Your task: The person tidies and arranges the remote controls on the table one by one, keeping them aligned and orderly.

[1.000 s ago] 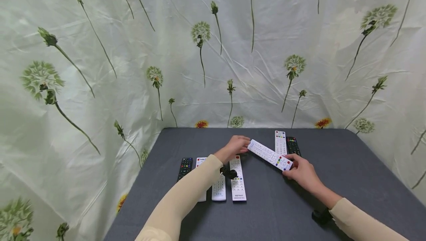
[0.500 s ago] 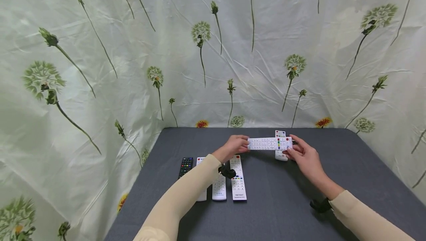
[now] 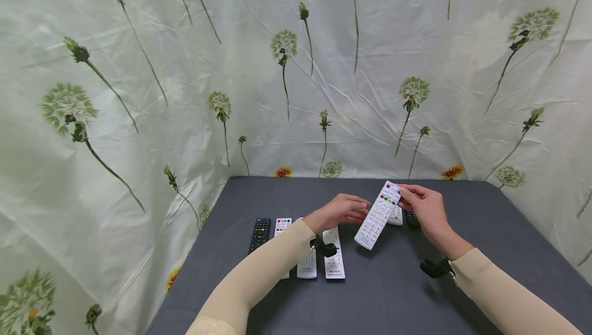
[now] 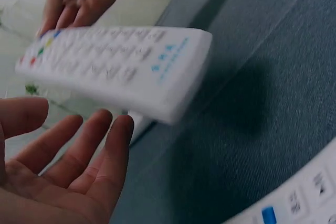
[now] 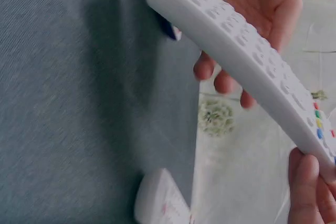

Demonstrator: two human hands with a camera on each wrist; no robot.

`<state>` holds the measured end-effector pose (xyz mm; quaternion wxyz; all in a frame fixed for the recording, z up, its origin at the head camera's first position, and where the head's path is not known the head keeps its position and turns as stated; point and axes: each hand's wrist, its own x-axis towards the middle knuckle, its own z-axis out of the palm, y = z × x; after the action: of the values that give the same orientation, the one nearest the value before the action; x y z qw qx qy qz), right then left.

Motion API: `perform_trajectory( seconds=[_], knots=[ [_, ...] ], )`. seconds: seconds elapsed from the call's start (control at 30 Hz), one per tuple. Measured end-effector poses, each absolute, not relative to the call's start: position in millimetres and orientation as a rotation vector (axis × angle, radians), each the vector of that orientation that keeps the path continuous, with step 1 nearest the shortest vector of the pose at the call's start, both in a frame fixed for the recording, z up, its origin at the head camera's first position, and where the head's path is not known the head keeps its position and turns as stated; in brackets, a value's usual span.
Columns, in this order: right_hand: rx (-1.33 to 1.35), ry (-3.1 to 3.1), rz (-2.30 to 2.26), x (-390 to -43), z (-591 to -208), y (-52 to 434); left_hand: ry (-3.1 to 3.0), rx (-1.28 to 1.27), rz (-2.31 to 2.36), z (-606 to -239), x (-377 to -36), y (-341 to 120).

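A white remote control with coloured buttons is held up over the table, tilted, its red-button end toward the back. My right hand pinches it at that upper end, thumb and fingers also seen in the right wrist view. My left hand is beside the remote's lower half, fingers loosely extended. In the left wrist view, a gap shows between the left fingertips and the remote. Behind the held remote, another white remote and a black remote lie partly hidden.
On the left of the dark grey table lies a row: a black remote, a white remote, another white remote and a wider-labelled white remote. My left arm covers parts of it. A flowered curtain hangs behind.
The held remote has swung from slanting, through level, to steeply upright, its plain end now nearest me. My left hand has let go of that end and shifted slightly right.
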<state>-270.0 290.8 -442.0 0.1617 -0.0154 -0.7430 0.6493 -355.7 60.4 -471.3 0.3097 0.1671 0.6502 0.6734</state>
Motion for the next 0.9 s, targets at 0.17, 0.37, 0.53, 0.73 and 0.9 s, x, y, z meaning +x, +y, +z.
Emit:
perform_trajectory(
  seconds=[0.17,0.37,0.53,0.73,0.9],
  knots=[
    [0.011,-2.231,1.871,-269,-434,285,1.761,0.537,1.735,-461,-347,70],
    [0.06,-2.344,1.853,-270,-427,278,1.731,0.538,1.812,-454,-342,71],
    [0.076,-2.396,1.896,-273,-426,272,1.73,0.558,1.852,-453,-344,64],
    [0.093,-2.419,1.96,-276,-430,263,1.768,0.57,1.862,-452,-347,53],
    [0.097,-2.471,1.974,-279,-434,258,1.798,0.562,1.854,-454,-349,44]
  ],
)
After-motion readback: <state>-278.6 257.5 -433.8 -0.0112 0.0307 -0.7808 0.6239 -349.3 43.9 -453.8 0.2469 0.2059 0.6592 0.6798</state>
